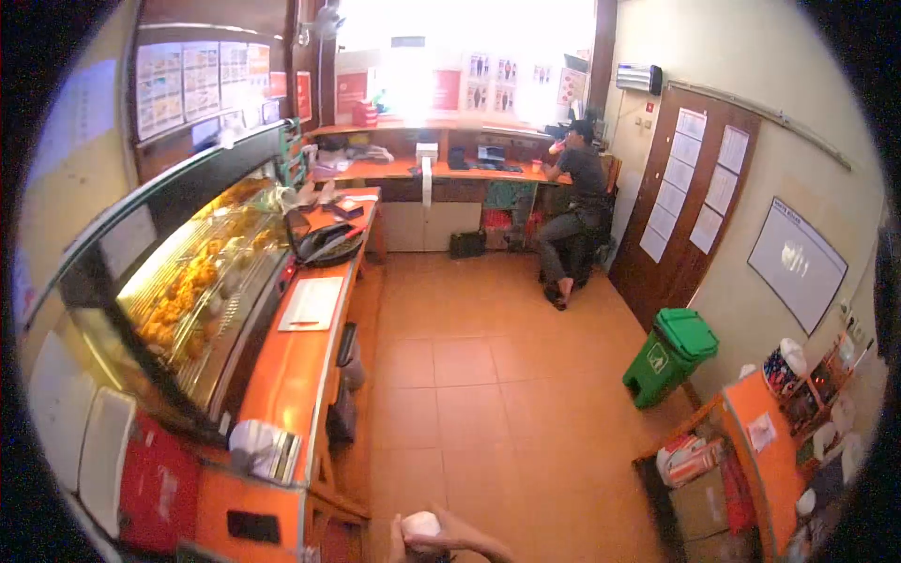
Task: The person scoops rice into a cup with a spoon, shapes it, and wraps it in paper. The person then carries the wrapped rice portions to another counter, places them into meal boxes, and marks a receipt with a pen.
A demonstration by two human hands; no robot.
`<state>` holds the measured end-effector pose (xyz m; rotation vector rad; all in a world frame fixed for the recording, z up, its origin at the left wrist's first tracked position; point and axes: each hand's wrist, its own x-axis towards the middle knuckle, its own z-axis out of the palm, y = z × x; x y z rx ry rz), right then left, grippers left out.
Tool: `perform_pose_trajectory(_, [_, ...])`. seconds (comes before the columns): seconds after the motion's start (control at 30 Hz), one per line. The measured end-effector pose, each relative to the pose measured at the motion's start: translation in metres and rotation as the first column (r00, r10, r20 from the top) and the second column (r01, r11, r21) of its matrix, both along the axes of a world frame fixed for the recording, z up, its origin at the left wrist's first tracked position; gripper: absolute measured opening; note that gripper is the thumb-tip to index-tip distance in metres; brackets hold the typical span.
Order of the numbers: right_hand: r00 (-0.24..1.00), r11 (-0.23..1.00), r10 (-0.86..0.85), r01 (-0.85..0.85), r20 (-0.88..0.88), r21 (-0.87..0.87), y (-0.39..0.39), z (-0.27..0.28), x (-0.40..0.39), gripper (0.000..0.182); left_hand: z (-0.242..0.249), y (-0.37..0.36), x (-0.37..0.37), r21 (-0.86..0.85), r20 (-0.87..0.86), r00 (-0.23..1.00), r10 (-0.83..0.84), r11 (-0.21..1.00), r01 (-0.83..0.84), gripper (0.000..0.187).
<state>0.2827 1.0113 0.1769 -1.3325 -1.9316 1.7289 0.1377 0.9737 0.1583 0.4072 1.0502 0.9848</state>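
At the bottom edge, a hand (pixel 450 540) grips a small white object (pixel 420 524), fingers wrapped around it; which hand, I cannot tell. Left of it runs the orange desk (pixel 291 375), bearing a white sheet (pixel 311 303). Beyond the desk's far end, a person (pixel 574 202) sits.

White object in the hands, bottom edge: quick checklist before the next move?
1. Hold on white object: ok, fingers wrap it.
2. Which hand holds it: cannot tell, frame cuts the wrists.
3. What the object is: cannot tell, too small.
4. Floor ahead: ok, bare tiles.
5. Counter edge on the left: ok, close but not touching.
6. Seated person at the far desk: ok, well away.
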Motion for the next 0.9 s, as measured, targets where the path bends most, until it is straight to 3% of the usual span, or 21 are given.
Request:
perform_pose_trajectory(0.07, [0.956,0.955,-0.278,0.286,-0.093,0.078,0.067,-0.042,0.021,0.068,0.005,0.083,0.019,0.018,-0.019,0.995,-0.101,0.995,0.102,0.06])
perform_pose_trajectory(0.1, [0.918,0.933,-0.358,0.356,-0.172,-0.044,0.101,-0.018,0.031,0.061,-0.005,0.128,0.027,0.025,0.014,0.983,-0.185,0.982,0.185,0.061])
perform_pose_trajectory(0.2, [0.826,0.866,-0.482,0.499,-0.294,-0.018,0.204,-0.011,0.081,0.059,-0.034,0.263,0.05,0.026,0.106,0.892,-0.439,0.898,0.439,0.051])
perform_pose_trajectory(0.27, [0.611,0.769,-0.632,0.572,-0.477,-0.287,0.262,-0.016,0.115,0.059,0.004,0.336,0.08,-0.007,-0.071,0.898,-0.434,0.901,0.434,0.04])
perform_pose_trajectory(0.3, [0.497,0.69,-0.724,0.537,-0.478,-0.485,0.291,0.002,0.132,0.059,-0.004,0.372,0.091,0.006,0.039,0.874,-0.484,0.875,0.485,0.038])
perform_pose_trajectory(0.33, [0.408,0.66,-0.75,0.517,-0.521,-0.545,0.32,0.003,0.15,0.057,-0.016,0.413,0.1,0.034,0.148,0.839,-0.524,0.85,0.525,0.039])
perform_pose_trajectory(0.37, [0.321,0.626,-0.777,0.486,-0.542,-0.609,0.348,-0.004,0.167,0.054,-0.026,0.447,0.112,0.021,0.143,0.856,-0.496,0.867,0.499,0.039])
perform_pose_trajectory(0.4, [0.345,0.637,-0.77,0.459,-0.537,-0.619,0.383,-0.015,0.181,0.054,-0.037,0.481,0.123,0.003,0.223,0.847,-0.482,0.87,0.494,0.04])
perform_pose_trajectory(0.47, [0.104,0.584,-0.807,0.293,-0.582,-0.757,0.45,-0.029,0.208,0.052,-0.048,0.54,0.133,-0.03,0.322,0.852,-0.414,0.895,0.446,0.042])
perform_pose_trajectory(0.5, [0.143,0.578,-0.815,0.271,-0.561,-0.77,0.483,-0.036,0.218,0.052,-0.049,0.564,0.134,-0.075,0.367,0.858,-0.36,0.908,0.413,0.042])
perform_pose_trajectory(0.57, [0.07,0.552,-0.834,0.082,-0.548,-0.83,0.574,-0.05,0.233,0.052,-0.056,0.629,0.131,-0.129,0.46,0.855,-0.238,0.935,0.33,0.041])
perform_pose_trajectory(0.6, [0.094,0.558,-0.829,0.056,-0.552,-0.828,0.63,-0.057,0.237,0.052,-0.058,0.67,0.124,-0.127,0.453,0.867,-0.21,0.947,0.296,0.041])
perform_pose_trajectory(0.67, [0.203,0.593,-0.793,0.04,-0.574,-0.804,0.719,-0.061,0.235,0.052,-0.053,0.725,0.105,-0.148,0.57,0.821,-0.029,0.979,0.137,0.046])
perform_pose_trajectory(0.7, [0.286,0.622,-0.76,0.058,-0.584,-0.781,0.769,-0.048,0.226,0.053,-0.036,0.756,0.092,-0.078,0.532,0.846,-0.025,0.994,0.079,0.043])
perform_pose_trajectory(0.73, [0.346,0.638,-0.727,0.02,-0.594,-0.77,0.817,-0.045,0.217,0.053,-0.023,0.784,0.08,-0.119,0.467,0.881,0.07,0.993,-0.016,0.043])
perform_pose_trajectory(0.8, [0.462,0.659,-0.653,-0.046,-0.6,-0.751,0.915,-0.035,0.195,0.055,-0.024,0.839,0.051,-0.085,0.594,0.783,0.184,0.982,-0.166,0.043])
perform_pose_trajectory(0.87, [0.537,0.641,-0.591,-0.139,-0.602,-0.755,1.004,-0.026,0.157,0.056,-0.01,0.891,0.03,-0.027,0.458,0.817,0.35,0.924,-0.38,0.043])
perform_pose_trajectory(0.9, [0.556,0.616,-0.568,-0.202,-0.607,-0.761,1.047,-0.03,0.139,0.057,-0.023,0.923,0.019,0.005,0.494,0.754,0.433,0.866,-0.5,0.037])
